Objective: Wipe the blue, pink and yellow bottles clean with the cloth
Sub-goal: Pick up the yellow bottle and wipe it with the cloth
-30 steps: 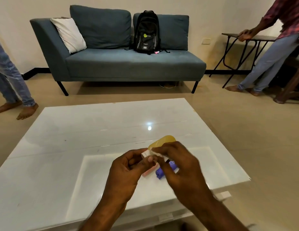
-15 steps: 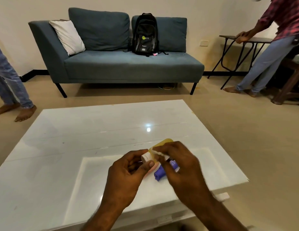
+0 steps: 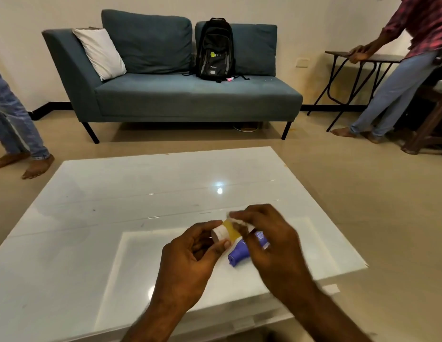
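My left hand (image 3: pixel 190 257) holds the yellow bottle (image 3: pixel 230 230) by its white cap end, just above the white glossy table (image 3: pixel 91 218). My right hand (image 3: pixel 266 240) covers the bottle's body, with a small pale cloth (image 3: pixel 236 219) pinched in its fingers against it. The blue bottle (image 3: pixel 238 254) lies on its side on the table under my right hand, its cap pointing towards me. My hands hide the pink bottle.
A teal sofa (image 3: pixel 180 95) with a white cushion and a black backpack (image 3: pixel 216 49) stands beyond the table. One person's legs (image 3: pixel 15 134) are at the left. Another person (image 3: pixel 397 77) leans on a folding table (image 3: pixel 358 58) at the right.
My right hand has slid along the yellow bottle and now hides most of its body. The pink bottle seen below my fingers earlier is out of sight.
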